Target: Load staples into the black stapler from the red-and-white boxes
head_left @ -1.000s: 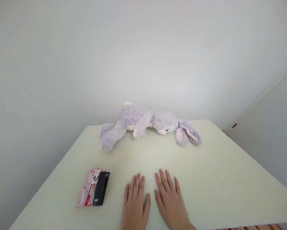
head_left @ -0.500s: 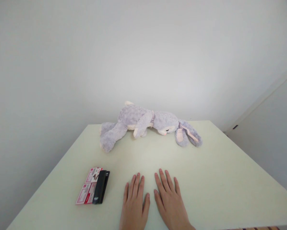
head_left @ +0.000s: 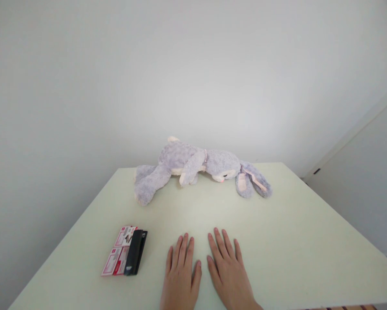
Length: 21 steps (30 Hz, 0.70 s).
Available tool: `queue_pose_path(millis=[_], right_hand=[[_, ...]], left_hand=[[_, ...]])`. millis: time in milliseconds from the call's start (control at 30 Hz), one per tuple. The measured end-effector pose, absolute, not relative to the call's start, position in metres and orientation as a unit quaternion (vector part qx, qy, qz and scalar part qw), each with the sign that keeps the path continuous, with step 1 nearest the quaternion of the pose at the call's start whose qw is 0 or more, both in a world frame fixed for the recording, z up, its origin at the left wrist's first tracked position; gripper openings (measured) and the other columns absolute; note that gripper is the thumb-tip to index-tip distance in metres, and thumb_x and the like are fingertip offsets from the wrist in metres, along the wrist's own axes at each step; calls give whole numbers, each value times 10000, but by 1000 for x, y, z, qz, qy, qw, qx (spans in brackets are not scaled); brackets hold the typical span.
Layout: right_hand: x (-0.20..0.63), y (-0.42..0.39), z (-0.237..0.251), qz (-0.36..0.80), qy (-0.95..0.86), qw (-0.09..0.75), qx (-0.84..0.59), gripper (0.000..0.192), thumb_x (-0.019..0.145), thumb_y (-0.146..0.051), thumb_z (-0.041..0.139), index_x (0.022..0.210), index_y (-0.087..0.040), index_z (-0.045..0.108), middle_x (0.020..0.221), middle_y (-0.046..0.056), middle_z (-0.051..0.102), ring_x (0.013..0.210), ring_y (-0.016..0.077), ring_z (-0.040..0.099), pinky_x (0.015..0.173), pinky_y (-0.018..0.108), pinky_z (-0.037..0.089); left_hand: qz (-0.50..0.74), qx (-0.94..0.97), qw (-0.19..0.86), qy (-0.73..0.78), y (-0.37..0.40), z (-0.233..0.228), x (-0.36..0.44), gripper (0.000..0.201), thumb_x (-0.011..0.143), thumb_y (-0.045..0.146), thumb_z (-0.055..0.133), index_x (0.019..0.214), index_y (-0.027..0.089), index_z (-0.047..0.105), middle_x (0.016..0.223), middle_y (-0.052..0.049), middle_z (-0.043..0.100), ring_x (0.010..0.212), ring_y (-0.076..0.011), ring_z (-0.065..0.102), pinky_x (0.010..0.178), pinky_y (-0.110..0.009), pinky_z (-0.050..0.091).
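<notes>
Nothing much has moved since the earlier frame: both hands lie where they were, and only the view has drifted a touch. Left hand is flat on the counter, palm down, fingers together and pointing away, gripping nothing. Right hand sits just beside it, thumbs nearly meeting, fingers a little more spread, equally unladen. Nearest thing to them is the black clip on its pink-and-white card, lying flat just left of the left hand, near the front edge of the counter, touched by neither hand. Well beyond the fingertips, at the far side against the white wall, the lilac plush rabbit lies on its side, feet to the left, long ears trailing off to the right, a small beaded collar at its neck. It looks soft and floppy, so I'd judge a lift by the torso, with one hand under the body, would keep the limbs and ears from dragging; a pinch on an ear would likely let it swing. The card pack lies thin and flat on the counter, so sliding a fingertip under an edge would probably work better than pressing down from above. Over on the right, a pale door panel shows.
</notes>
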State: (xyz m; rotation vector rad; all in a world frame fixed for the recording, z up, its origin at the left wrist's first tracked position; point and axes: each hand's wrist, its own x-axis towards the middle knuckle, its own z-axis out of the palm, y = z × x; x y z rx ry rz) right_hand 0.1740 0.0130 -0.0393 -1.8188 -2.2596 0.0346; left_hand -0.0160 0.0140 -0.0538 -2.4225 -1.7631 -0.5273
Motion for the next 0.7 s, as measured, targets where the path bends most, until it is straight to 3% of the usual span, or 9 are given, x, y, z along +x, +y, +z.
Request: queue_pose_path(millis=[700], right_hand=[[174,13,-37,35,-769,163,-617,630,1061,-404,371,1650,-359,153,1709,-9,166,1582,323,159,1243,625,201]], left_hand=[[-178,-795,36,-579,14,-55,-16,673,1012,311,478,1636,255,231,1688,-43,298,1556,-268,276,1229,-515,317]])
